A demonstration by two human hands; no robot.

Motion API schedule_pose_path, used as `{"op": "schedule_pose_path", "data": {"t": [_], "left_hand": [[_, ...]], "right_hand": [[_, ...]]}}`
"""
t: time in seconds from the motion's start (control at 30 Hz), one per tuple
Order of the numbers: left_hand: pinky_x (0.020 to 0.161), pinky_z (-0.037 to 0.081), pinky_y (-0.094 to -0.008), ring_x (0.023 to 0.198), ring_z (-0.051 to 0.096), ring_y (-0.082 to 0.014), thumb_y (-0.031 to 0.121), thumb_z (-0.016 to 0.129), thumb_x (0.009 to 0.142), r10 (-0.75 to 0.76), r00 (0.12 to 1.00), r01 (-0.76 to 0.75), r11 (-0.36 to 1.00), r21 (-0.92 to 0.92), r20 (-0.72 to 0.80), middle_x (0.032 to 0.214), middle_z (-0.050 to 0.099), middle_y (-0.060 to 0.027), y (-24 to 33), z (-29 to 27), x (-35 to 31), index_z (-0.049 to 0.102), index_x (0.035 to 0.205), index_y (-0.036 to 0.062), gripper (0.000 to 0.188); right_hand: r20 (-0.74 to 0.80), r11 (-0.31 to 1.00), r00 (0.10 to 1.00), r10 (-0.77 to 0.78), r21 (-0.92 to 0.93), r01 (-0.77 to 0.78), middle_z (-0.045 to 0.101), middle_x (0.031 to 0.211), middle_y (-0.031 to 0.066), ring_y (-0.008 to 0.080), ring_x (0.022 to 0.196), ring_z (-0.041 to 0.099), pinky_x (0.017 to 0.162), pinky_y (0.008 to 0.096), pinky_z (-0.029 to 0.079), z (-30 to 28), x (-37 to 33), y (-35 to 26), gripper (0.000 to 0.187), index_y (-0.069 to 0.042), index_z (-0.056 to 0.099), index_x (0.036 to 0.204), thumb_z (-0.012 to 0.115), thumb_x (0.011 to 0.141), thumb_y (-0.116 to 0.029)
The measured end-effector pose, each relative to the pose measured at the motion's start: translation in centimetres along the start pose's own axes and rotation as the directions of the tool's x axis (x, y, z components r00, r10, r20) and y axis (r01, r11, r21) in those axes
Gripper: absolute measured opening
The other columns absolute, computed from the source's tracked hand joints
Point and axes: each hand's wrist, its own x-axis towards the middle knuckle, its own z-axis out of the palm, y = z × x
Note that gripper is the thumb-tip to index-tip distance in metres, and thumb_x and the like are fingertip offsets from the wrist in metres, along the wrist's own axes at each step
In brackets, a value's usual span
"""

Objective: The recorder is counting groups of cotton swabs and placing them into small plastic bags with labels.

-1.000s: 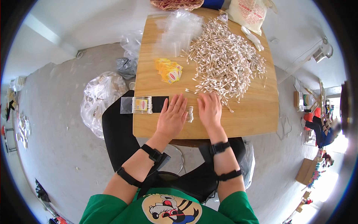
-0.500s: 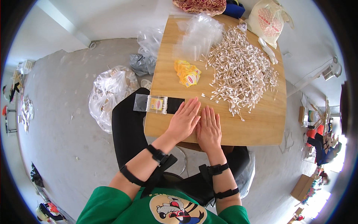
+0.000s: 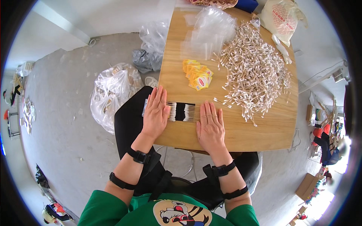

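the left hand (image 3: 154, 113) lies flat, palm down with fingers held close together, over the left part of a row of swabs (image 3: 172, 112); the right hand (image 3: 211, 126) is just as flat, covering the right end of a second row (image 3: 192, 113). neither looks curled round anything, and what lies beneath the palms is hidden. both rows sit at the near left of the table (image 3: 245, 136), tips facing across a black strip (image 3: 180, 109). the thin round sticks could roll, cross or ride up if the palms press or push unevenly. the left row is near the table's left edge, so too hard a push that way might tip some off towards the leg. stray swabs (image 3: 222, 102) just beyond the right fingers could be swept in by a careless sideways move, and a bump to the heap (image 3: 256, 71) farther right could shed more. as for print, the yellow cards (image 3: 198, 77) bear a red oval mark with lettering too small to read, the tote (image 3: 281, 19) at the far right has red printing, and the green shirt (image 3: 107, 207) shows a cartoon animal.
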Motion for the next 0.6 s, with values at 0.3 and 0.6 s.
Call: {"op": "schedule_pose_path", "data": {"t": [0.3, 0.6], "left_hand": [[0.121, 0.023, -0.0484, 0.149, 0.03, -0.036, 0.02, 0.043, 0.104, -0.017, 0.999, 0.017, 1.0, -0.012, 0.036, 0.16, 0.034, -0.0157, 0.2, -0.6, 0.2, 0.039, 0.152, 0.0012, 0.051], [0.122, 0.022, -0.0436, 0.149, 0.029, -0.0357, 0.027, 0.037, 0.109, -0.092, 0.992, 0.057, 0.944, -0.325, -0.092, 0.161, 0.031, -0.0182, 0.4, -1.7, -0.2, 0.034, 0.154, 0.0005, 0.052]], "right_hand": [[0.039, 0.997, 0.997, -0.069, -0.017, 0.07, 0.04, 0.158, 0.0123, 0.0263, 0.148, 0.033, 0.122, 0.049, 0.023, -0.3, 1.6, -0.6, 0.06, -0.001, 0.043, 0.149, 0.056, 0.095, -0.024], [0.017, 1.0, 0.999, -0.028, 0.014, 0.028, 0.042, 0.156, 0.0127, 0.0269, 0.147, 0.035, 0.122, 0.0486, 0.024, 0.0, 0.9, -0.6, 0.06, 0.0, 0.044, 0.148, 0.058, 0.094, -0.023]]}}
